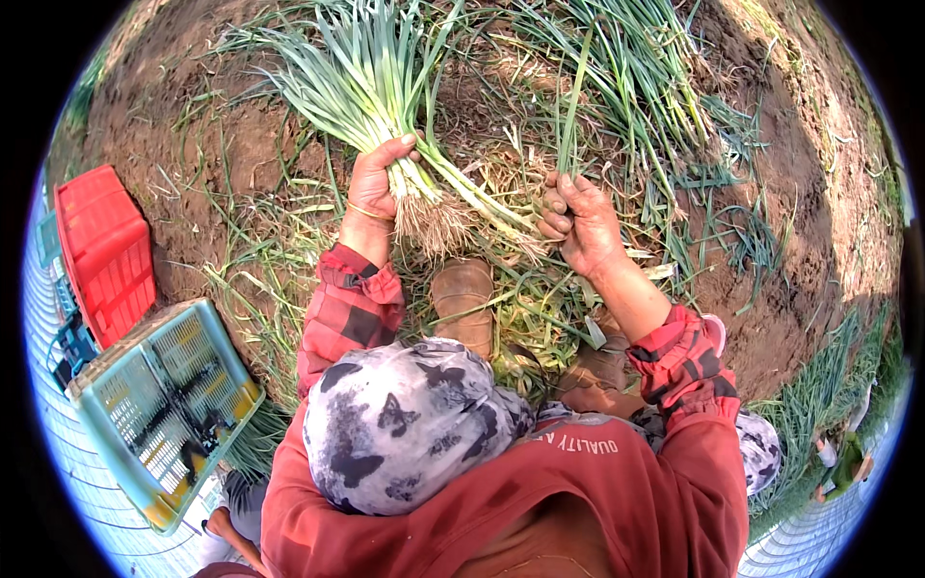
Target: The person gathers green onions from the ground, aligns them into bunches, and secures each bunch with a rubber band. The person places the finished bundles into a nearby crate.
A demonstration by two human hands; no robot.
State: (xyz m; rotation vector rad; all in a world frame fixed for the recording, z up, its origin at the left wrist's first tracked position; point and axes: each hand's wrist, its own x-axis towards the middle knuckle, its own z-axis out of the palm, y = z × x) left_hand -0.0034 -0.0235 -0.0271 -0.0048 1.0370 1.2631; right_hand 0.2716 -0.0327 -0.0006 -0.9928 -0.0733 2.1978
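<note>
My left hand (379, 177) is closed round the white stems of a bunch of green onions (368, 101), whose leaves fan upward and whose stringy roots hang below the fist. Two or so stalks splay from the bunch toward the right, their root ends close to my right hand (578, 217). Between the thumb and fingers of that hand are long, thin green leaves (574, 108) pointing up. A pile of green onions (643, 79) lies on the soil at the upper right, beyond the right hand.
Leaf trimmings (274, 289) litter the soil round my boots (464, 307). At left stand a red plastic crate (108, 246) and a light-blue crate (166, 404). Other people are partly visible at the lower left and, in green, at the lower right (845, 469), near growing plants (816, 404).
</note>
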